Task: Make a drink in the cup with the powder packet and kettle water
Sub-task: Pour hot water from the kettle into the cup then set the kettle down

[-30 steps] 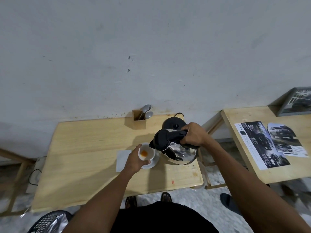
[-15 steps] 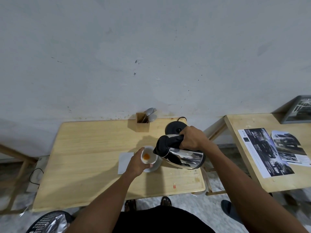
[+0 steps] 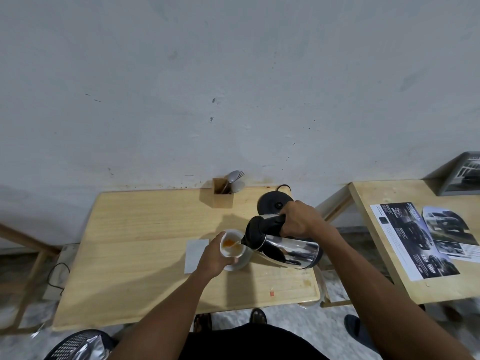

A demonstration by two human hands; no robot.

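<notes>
A white cup (image 3: 232,252) with orange powder inside sits tilted over a white saucer (image 3: 240,264) on the wooden table (image 3: 135,242). My left hand (image 3: 213,257) grips the cup's left side. My right hand (image 3: 298,220) holds the black handle of a steel kettle (image 3: 288,249), which is tipped far over to the left. Its spout is at the cup's rim and a thin stream of water runs into the cup. No powder packet can be made out for certain.
The black kettle base (image 3: 274,203) stands behind my right hand. A wooden holder (image 3: 222,193) with spoons and a fork is at the wall. A white paper (image 3: 196,255) lies left of the cup. A second table (image 3: 415,255) with printed sheets stands to the right.
The kettle has tipped further over to the left until its spout reached the cup, and water now flows. My left hand has tilted the cup toward the kettle.
</notes>
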